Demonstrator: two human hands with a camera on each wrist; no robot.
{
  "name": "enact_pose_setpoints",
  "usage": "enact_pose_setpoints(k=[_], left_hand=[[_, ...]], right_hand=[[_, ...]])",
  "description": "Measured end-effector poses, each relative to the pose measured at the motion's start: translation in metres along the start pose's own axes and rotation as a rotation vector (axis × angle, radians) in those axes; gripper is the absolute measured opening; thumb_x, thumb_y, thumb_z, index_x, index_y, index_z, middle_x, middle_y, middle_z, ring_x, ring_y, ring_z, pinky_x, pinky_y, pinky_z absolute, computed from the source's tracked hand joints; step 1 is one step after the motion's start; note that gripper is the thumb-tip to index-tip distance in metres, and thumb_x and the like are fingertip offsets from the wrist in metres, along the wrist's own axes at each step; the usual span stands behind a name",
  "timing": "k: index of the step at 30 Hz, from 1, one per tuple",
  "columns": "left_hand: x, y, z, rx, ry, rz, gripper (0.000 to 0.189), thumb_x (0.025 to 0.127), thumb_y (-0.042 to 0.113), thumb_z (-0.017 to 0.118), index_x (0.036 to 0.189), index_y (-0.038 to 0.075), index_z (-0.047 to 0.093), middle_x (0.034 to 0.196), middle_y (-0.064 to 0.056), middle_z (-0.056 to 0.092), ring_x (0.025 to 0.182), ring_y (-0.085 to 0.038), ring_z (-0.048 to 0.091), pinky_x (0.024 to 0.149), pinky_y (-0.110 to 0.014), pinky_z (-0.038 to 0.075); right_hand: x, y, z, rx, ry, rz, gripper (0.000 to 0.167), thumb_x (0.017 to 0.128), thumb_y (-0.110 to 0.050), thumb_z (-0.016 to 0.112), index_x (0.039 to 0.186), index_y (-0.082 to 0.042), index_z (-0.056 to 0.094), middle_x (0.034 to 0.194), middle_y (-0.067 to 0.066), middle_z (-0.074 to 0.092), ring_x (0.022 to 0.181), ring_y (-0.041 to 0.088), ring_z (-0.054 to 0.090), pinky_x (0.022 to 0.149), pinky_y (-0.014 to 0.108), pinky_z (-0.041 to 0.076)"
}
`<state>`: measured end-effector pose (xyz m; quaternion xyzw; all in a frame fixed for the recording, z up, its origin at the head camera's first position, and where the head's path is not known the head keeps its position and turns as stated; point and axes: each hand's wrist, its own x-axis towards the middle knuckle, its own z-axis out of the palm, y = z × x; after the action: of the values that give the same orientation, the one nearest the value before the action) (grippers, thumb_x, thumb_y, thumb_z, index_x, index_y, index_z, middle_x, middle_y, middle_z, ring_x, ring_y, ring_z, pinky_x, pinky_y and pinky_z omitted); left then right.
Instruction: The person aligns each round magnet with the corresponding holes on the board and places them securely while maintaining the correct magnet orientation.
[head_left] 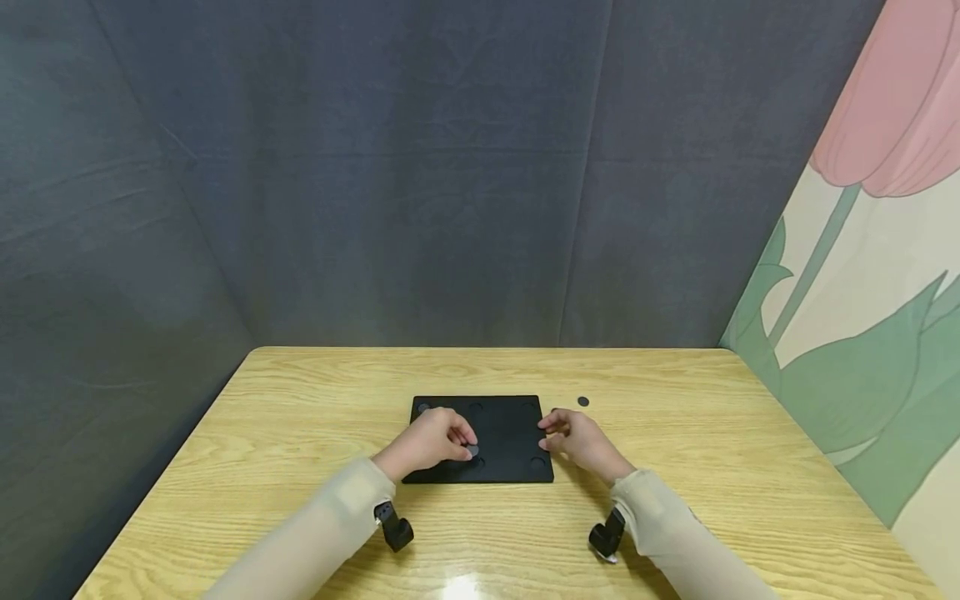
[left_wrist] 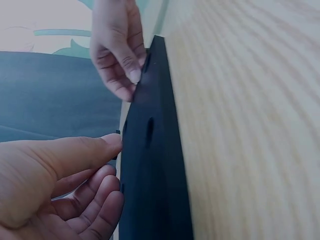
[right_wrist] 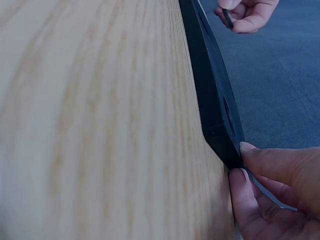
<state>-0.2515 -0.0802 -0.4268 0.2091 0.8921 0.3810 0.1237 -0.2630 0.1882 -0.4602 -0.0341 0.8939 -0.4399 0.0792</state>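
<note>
My left hand (head_left: 433,437) pinches a small dark round disc (head_left: 472,450) between thumb and fingertips, over the middle of a black rectangular board (head_left: 510,437). Seen from the right wrist, the disc (right_wrist: 227,18) is edge-on and thin. Shallow round recesses show in the board's face, and one at the far left corner holds a disc (head_left: 423,407). At the board's right edge, my right hand (head_left: 583,443) grips the rim, thumb by the top face and a finger against the side, as the right wrist view shows.
Another dark disc (head_left: 583,401) lies on the wooden table (head_left: 315,417), just beyond the board's far right corner. A dark cloth partition (head_left: 420,183) stands along the table's back and left. On the right is a wall (head_left: 862,333) with a tulip picture.
</note>
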Motion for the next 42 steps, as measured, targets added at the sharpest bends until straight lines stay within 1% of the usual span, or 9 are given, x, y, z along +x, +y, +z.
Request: enact_pose_setpoints(k=[3, 9, 16, 26, 35, 42], left_hand=[[-0.002, 0.000, 0.004, 0.011, -0.008, 0.011, 0.010, 0.081, 0.006, 0.077, 0.088, 0.010, 0.071, 0.088, 0.000, 0.061, 0.075, -0.013, 0.055, 0.067, -0.026, 0.049], [0.000, -0.002, 0.010, 0.041, -0.012, 0.020, 0.010, 0.080, 0.008, 0.078, 0.086, 0.013, 0.071, 0.087, 0.002, 0.059, 0.075, -0.011, 0.055, 0.067, -0.024, 0.049], [0.002, -0.006, 0.016, 0.067, -0.016, 0.006, 0.011, 0.079, 0.010, 0.079, 0.084, 0.016, 0.071, 0.087, 0.004, 0.059, 0.075, -0.009, 0.055, 0.067, -0.023, 0.048], [0.003, -0.006, 0.018, 0.080, -0.018, -0.001, 0.011, 0.079, 0.010, 0.079, 0.084, 0.016, 0.071, 0.086, 0.004, 0.057, 0.075, -0.009, 0.054, 0.067, -0.023, 0.048], [0.005, -0.009, 0.020, 0.107, -0.017, 0.013, 0.011, 0.079, 0.011, 0.080, 0.082, 0.017, 0.071, 0.085, 0.005, 0.057, 0.074, -0.008, 0.053, 0.066, -0.021, 0.047], [0.005, -0.008, 0.019, 0.108, -0.026, 0.016, 0.011, 0.079, 0.010, 0.080, 0.083, 0.016, 0.071, 0.085, 0.005, 0.057, 0.073, -0.008, 0.054, 0.066, -0.022, 0.048]], right_hand=[[0.000, 0.000, 0.000, -0.003, -0.002, -0.003, 0.021, 0.085, -0.001, 0.071, 0.105, -0.006, 0.066, 0.102, 0.007, 0.064, 0.087, 0.017, 0.059, 0.072, 0.031, 0.049], [0.000, 0.000, -0.001, -0.004, -0.004, 0.001, 0.022, 0.085, -0.002, 0.071, 0.106, -0.006, 0.066, 0.103, 0.007, 0.064, 0.086, 0.017, 0.059, 0.072, 0.031, 0.048], [-0.001, 0.000, 0.000, 0.008, -0.003, 0.003, 0.022, 0.085, -0.001, 0.071, 0.105, -0.005, 0.065, 0.102, 0.007, 0.064, 0.086, 0.018, 0.058, 0.071, 0.030, 0.048], [-0.001, -0.001, 0.000, 0.018, -0.004, -0.005, 0.022, 0.085, 0.000, 0.070, 0.106, -0.004, 0.065, 0.104, 0.008, 0.064, 0.088, 0.018, 0.059, 0.073, 0.031, 0.049], [-0.002, -0.001, -0.001, 0.020, -0.008, -0.011, 0.022, 0.085, -0.001, 0.070, 0.106, -0.004, 0.065, 0.104, 0.009, 0.064, 0.090, 0.019, 0.060, 0.073, 0.030, 0.049], [-0.001, 0.000, 0.000, 0.019, -0.007, -0.013, 0.022, 0.085, -0.002, 0.071, 0.106, -0.004, 0.065, 0.104, 0.009, 0.064, 0.090, 0.019, 0.060, 0.072, 0.029, 0.049]])
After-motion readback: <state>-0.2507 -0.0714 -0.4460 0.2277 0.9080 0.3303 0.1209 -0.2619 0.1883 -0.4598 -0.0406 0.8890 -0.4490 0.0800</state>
